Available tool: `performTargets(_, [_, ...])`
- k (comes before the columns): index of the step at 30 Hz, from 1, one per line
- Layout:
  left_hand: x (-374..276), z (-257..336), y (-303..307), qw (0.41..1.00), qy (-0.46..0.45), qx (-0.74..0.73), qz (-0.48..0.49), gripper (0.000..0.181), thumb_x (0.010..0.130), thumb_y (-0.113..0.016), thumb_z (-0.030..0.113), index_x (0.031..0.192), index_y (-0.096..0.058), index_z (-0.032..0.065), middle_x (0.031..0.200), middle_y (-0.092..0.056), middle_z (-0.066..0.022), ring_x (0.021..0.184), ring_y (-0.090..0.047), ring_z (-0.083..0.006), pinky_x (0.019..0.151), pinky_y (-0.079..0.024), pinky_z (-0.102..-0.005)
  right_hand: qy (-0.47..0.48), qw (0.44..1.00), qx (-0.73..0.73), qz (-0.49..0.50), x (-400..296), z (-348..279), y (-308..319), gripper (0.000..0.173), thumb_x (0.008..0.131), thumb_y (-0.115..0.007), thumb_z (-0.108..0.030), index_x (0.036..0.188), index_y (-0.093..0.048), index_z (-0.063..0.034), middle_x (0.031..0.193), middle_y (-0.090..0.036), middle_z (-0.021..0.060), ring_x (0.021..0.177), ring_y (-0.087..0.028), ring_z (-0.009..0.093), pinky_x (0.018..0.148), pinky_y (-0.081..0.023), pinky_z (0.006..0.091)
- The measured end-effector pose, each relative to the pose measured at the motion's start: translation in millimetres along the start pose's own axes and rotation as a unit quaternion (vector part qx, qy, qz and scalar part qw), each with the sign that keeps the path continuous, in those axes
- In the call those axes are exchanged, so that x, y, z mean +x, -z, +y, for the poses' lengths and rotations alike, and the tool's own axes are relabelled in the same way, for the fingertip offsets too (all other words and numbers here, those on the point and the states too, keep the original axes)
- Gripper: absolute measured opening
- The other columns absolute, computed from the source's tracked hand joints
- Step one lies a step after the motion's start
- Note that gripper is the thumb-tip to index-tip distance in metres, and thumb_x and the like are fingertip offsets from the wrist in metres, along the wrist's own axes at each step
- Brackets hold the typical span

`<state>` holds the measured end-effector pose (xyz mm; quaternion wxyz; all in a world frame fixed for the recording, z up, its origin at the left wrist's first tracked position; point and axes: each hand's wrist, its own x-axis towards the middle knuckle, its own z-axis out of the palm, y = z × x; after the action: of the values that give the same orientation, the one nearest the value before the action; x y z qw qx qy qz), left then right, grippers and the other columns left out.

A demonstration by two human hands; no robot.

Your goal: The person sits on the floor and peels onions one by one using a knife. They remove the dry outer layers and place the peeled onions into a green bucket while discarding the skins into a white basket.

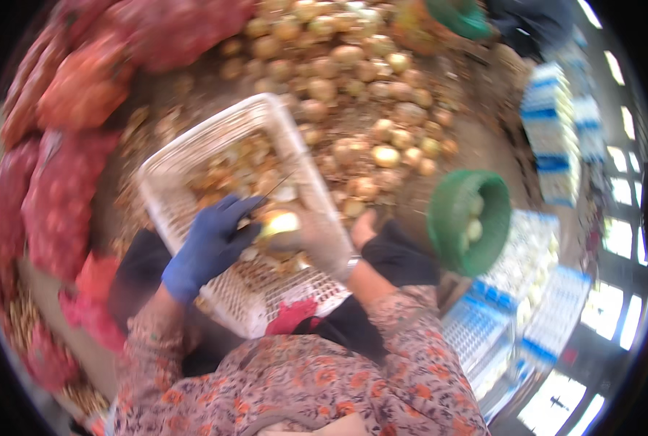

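Note:
My left hand, in a blue glove, grips a small tool with a thin dark blade, seemingly a knife; its handle is hidden in the fingers. In my right hand, which wears a pale, soiled glove, is a yellow onion with a bright, shiny surface. Both hands are over a white plastic crate, tilted between my knees. Onion skins and pale scraps lie inside it. Motion blurs the right hand's fingers.
Loose onions cover the floor ahead. To the right, a green basket holds pale onions, beside blue-and-white crates of pale onions. Red mesh sacks line the left. Another person's dark clothing shows at upper right.

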<state>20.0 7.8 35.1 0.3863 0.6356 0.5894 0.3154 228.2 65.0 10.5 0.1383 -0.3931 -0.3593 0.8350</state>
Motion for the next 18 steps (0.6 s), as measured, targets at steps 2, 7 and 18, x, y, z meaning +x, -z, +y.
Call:
performTargets(2, [-2.7, -7.4, -12.9, 0.995, -0.048, 0.085, 0.004, 0.027, 0.087, -0.068, 0.004, 0.115, -0.069, 0.0056, 0.090, -0.064, -0.0159, 0.078, -0.066, -0.0357, 0.067, -0.051, -0.0385, 0.040, 0.999, 0.005, 0.013, 9.3, 24.6, -1.6, 0.050, 0.075, -0.088, -0.016, 0.117, -0.064, -0.0051, 0.103, -0.068, 0.0028, 0.093, -0.065, 0.012, 0.083, -0.055, 0.0279])
performTargets(7, [-1.0, -8.4, -18.7, 0.988, -0.074, 0.133, -0.007, 0.027, 0.083, -0.069, 0.000, 0.109, -0.068, 0.0071, 0.091, -0.065, -0.0153, 0.078, -0.066, -0.0370, 0.067, -0.052, -0.0418, 0.050, 0.998, -0.008, -0.037, 12.7, 36.5, 10.1, 0.053, 0.077, -0.084, -0.019, 0.123, -0.063, -0.0044, 0.109, -0.068, 0.0042, 0.101, -0.063, 0.013, 0.091, -0.052, 0.0286])
performTargets(18, [-3.6, -19.6, -22.2, 0.976, -0.074, 0.206, 0.010, 0.017, 0.083, -0.065, 0.001, 0.098, -0.069, 0.0088, 0.088, -0.066, -0.0153, 0.079, -0.065, -0.0392, 0.069, -0.051, -0.0475, 0.039, 0.998, -0.037, 0.042, 16.1, 41.3, 1.1, 0.058, 0.078, -0.088, -0.030, 0.123, -0.063, -0.0041, 0.107, -0.069, 0.0078, 0.100, -0.065, 0.015, 0.086, -0.055, 0.0309])
